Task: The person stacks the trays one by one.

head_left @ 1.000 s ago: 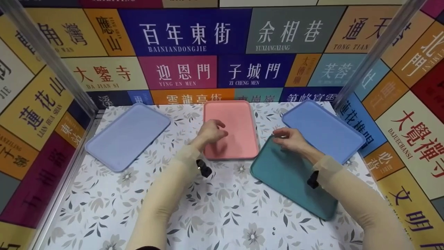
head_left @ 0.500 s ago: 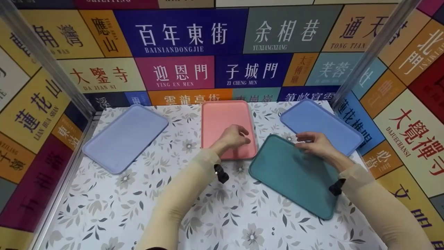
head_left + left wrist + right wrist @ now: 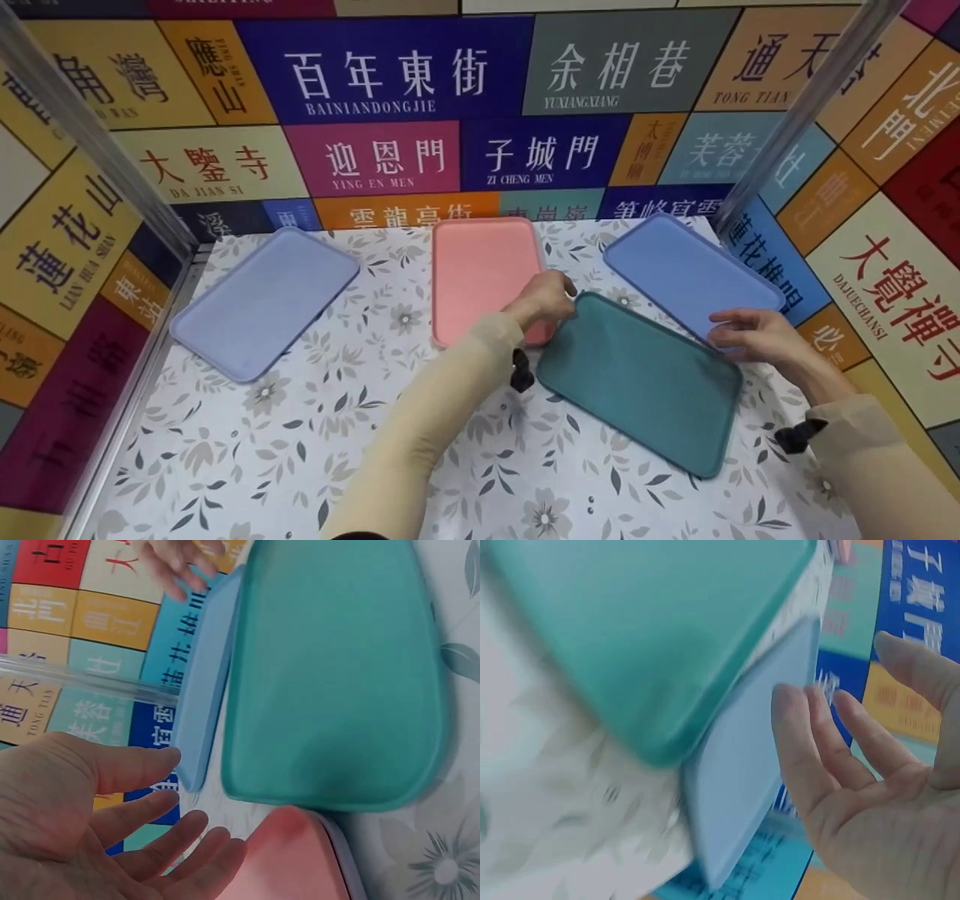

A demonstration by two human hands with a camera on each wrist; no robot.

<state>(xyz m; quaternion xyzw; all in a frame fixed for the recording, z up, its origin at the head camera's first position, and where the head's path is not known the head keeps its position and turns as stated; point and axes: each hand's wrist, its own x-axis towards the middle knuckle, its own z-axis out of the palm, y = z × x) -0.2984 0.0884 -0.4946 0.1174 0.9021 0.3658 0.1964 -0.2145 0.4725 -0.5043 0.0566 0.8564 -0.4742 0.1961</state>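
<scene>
A teal tray [image 3: 637, 382] lies slanted on the table, right of the middle. My left hand [image 3: 544, 296] is by its upper left corner, above the edge of the pink tray [image 3: 480, 277]. In the left wrist view the fingers of my left hand [image 3: 112, 817] are spread and loose, with nothing held. My right hand [image 3: 772, 345] is beyond the teal tray's right corner, over the near end of a blue tray [image 3: 682, 262]. The right wrist view has my right hand [image 3: 885, 795] with loosely bent fingers, holding nothing, apart from the teal tray.
A pale lavender-blue tray [image 3: 266, 300] lies slanted on the left side of the table. A white cloth with leaves and flowers [image 3: 300, 450] covers the table. Coloured panels with lettering [image 3: 390, 71] and metal posts [image 3: 810, 112] enclose the back and sides.
Both hands have moved right: the left from over the pink tray to the teal tray's corner, the right along the teal tray to its right corner. The trays stay in place.
</scene>
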